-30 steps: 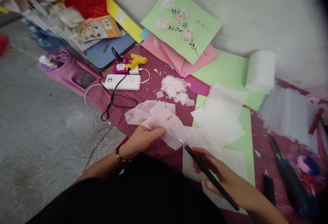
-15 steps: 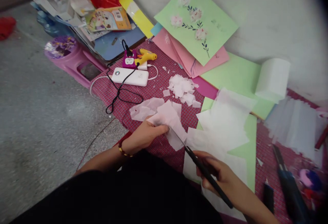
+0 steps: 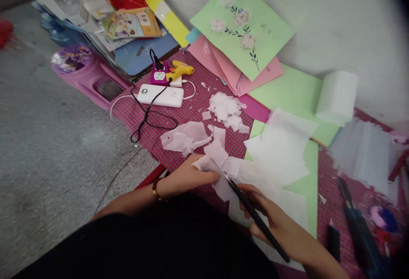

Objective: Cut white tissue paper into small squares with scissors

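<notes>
Closer to the right hand [image 3: 273, 213] than half a second earlier, the left hand [image 3: 188, 173] pinched thin white paper [image 3: 206, 163] between thumb and fingers. The right gripped scissors [image 3: 255, 216] by their black handles, blades at the paper. Beyond, on checked cloth [image 3: 188, 117], lay crumpled paper [image 3: 187, 136], then a pile of scraps [image 3: 225, 106], a power bank [image 3: 162, 96], a yellow glue gun [image 3: 182, 71] and a flowered green card [image 3: 270, 36].

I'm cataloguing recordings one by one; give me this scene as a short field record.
Left grip: holding thin white paper
Right grip: holding a black-handled tool, metal tip at that paper
Beyond: pile of small paper pieces
Left of pile: white power bank, yellow glue gun
Right of pile: white roll on green paper
Surface: red checked cloth
</notes>
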`<action>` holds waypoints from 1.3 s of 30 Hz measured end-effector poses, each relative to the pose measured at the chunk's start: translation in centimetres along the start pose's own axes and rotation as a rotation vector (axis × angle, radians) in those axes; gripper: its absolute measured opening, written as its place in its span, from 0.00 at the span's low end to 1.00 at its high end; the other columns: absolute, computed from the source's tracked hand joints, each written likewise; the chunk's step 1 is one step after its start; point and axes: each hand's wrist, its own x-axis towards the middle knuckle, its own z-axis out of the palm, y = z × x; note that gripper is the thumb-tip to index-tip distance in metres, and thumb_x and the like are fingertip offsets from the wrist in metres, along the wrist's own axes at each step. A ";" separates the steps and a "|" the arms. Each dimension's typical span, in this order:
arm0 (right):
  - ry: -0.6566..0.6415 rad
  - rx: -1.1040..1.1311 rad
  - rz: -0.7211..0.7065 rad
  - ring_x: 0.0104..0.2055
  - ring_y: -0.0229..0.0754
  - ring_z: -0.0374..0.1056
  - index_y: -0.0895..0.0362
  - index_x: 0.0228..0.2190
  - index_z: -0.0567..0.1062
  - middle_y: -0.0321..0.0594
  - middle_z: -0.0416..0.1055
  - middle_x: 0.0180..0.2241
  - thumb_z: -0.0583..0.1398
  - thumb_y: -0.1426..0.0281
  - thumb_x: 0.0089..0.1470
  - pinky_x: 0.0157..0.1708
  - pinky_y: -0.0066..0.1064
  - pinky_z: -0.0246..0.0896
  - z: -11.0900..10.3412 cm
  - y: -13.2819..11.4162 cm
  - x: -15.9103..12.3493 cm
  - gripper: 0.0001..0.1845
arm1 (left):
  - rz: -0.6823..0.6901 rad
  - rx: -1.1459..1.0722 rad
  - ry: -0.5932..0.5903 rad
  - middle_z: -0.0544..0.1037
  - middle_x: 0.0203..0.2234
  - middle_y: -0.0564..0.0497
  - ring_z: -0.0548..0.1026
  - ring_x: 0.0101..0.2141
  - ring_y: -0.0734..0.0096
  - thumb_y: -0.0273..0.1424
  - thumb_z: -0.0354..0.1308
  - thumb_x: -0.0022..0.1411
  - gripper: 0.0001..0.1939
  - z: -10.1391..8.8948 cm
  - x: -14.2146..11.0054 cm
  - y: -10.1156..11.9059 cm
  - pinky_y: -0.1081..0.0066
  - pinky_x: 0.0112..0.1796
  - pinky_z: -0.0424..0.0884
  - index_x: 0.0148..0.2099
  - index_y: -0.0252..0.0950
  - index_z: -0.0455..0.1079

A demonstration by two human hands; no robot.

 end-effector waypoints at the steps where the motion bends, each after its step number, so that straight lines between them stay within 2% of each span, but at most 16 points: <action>1: 0.009 0.007 0.001 0.49 0.54 0.66 0.54 0.59 0.60 0.51 0.66 0.50 0.59 0.54 0.55 0.48 0.47 0.63 0.1 0.1 0.0 0.35 | 0.004 -0.005 0.001 0.74 0.29 0.52 0.69 0.29 0.74 0.29 0.58 0.51 0.09 0.1 0.0 0.1 0.73 0.34 0.67 0.35 0.30 0.72; 7: 0.072 0.040 0.021 0.49 0.54 0.66 0.53 0.57 0.63 0.49 0.67 0.50 0.61 0.52 0.53 0.49 0.46 0.63 0.3 0.5 0.0 0.34 | 0.007 -0.047 -0.014 0.73 0.25 0.54 0.67 0.26 0.77 0.26 0.58 0.50 0.07 0.3 0.0 0.0 0.75 0.30 0.64 0.34 0.31 0.72; 11: 0.115 0.052 0.002 0.51 0.55 0.66 0.53 0.55 0.68 0.48 0.69 0.50 0.63 0.52 0.51 0.50 0.44 0.62 0.3 0.4 0.3 0.33 | 0.008 -0.124 -0.046 0.76 0.28 0.53 0.70 0.28 0.76 0.25 0.59 0.50 0.09 0.2 0.1 -0.5 0.75 0.34 0.66 0.37 0.31 0.74; 16: 0.115 0.102 0.046 0.42 0.51 0.70 0.54 0.50 0.72 0.47 0.71 0.45 0.62 0.55 0.54 0.43 0.39 0.66 0.4 0.7 0.5 0.26 | 0.039 -0.377 -0.024 0.78 0.28 0.50 0.73 0.30 0.72 0.27 0.62 0.50 0.08 0.3 0.5 -1.1 0.72 0.37 0.69 0.35 0.29 0.74; 19: 0.111 0.101 0.023 0.44 0.51 0.69 0.54 0.53 0.68 0.47 0.69 0.46 0.62 0.56 0.54 0.45 0.40 0.65 0.4 1.1 0.3 0.28 | 0.068 -0.441 -0.005 0.78 0.27 0.50 0.74 0.30 0.72 0.29 0.61 0.51 0.08 0.3 0.8 -1.5 0.73 0.36 0.70 0.35 0.31 0.75; 22: 0.071 0.081 -0.041 0.47 0.51 0.67 0.53 0.57 0.62 0.49 0.65 0.51 0.61 0.57 0.55 0.48 0.42 0.63 0.3 1.1 0.1 0.31 | 0.061 -0.388 0.035 0.77 0.27 0.52 0.73 0.28 0.74 0.29 0.61 0.51 0.07 0.3 0.9 -1.5 0.74 0.35 0.70 0.34 0.32 0.74; 25: 0.046 0.101 -0.064 0.44 0.49 0.65 0.53 0.57 0.60 0.48 0.65 0.47 0.59 0.54 0.56 0.44 0.39 0.63 0.2 0.8 0.1 0.31 | 0.040 -0.310 0.034 0.76 0.26 0.53 0.71 0.27 0.77 0.28 0.61 0.52 0.04 0.5 0.8 -1.3 0.76 0.33 0.68 0.31 0.31 0.73; 29: 0.039 0.243 -0.064 0.36 0.44 0.62 0.52 0.54 0.62 0.41 0.64 0.37 0.57 0.48 0.55 0.33 0.33 0.61 0.3 0.9 0.6 0.31 | 0.027 -0.278 -0.010 0.76 0.26 0.52 0.71 0.27 0.77 0.26 0.59 0.52 0.04 0.7 0.7 -0.8 0.76 0.33 0.68 0.30 0.31 0.73; 32: 0.059 0.445 -0.143 0.31 0.42 0.59 0.51 0.48 0.66 0.39 0.62 0.34 0.54 0.44 0.54 0.30 0.33 0.56 0.3 1.3 0.8 0.29 | 0.027 -0.294 -0.016 0.78 0.26 0.52 0.73 0.27 0.75 0.26 0.60 0.51 0.04 0.3 0.7 -0.7 0.74 0.34 0.70 0.31 0.31 0.74; 35: 0.113 0.602 -0.206 0.31 0.42 0.58 0.49 0.44 0.67 0.38 0.62 0.34 0.53 0.46 0.56 0.32 0.35 0.54 0.3 1.7 0.7 0.23 | 0.089 -0.338 0.061 0.78 0.26 0.52 0.74 0.27 0.74 0.27 0.64 0.48 0.06 -0.8 0.6 -0.6 0.74 0.33 0.71 0.32 0.32 0.74; 39: 0.131 0.681 -0.220 0.30 0.42 0.57 0.48 0.46 0.68 0.38 0.63 0.33 0.54 0.48 0.57 0.32 0.35 0.52 0.4 2.1 0.4 0.22 | 0.243 -0.439 0.183 0.78 0.25 0.52 0.75 0.27 0.72 0.29 0.67 0.46 0.08 -2.6 0.4 0.8 0.73 0.32 0.72 0.31 0.33 0.74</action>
